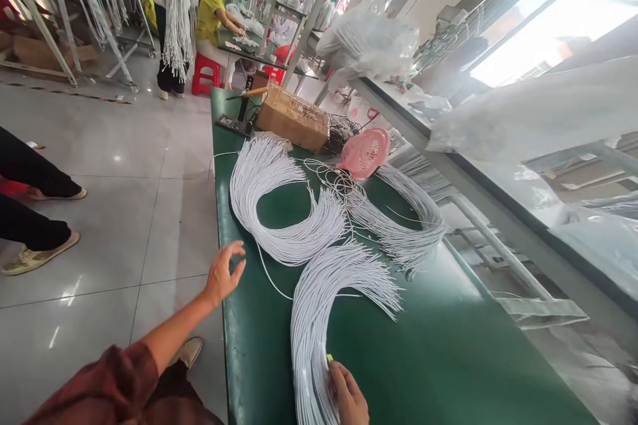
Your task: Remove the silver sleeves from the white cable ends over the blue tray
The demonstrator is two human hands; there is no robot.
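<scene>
My left hand hovers over the left edge of the green table, fingers apart and slightly curled, holding nothing. At the bottom, my right hand has its fingers closed at the inner edge of a bundle of white wires. A small yellow piece shows at its fingertips; what it is I cannot make out. This bundle curves up and right, its loose ends fanned out on the table. Beyond it lies a second curved bundle of white wires, with a third bundle to the right.
Toward the far end are a cardboard box, a pink plastic fan-shaped piece and tangled thin wire. A metal rack with plastic-wrapped goods runs along the right. One person sits at another table; others stand on the left.
</scene>
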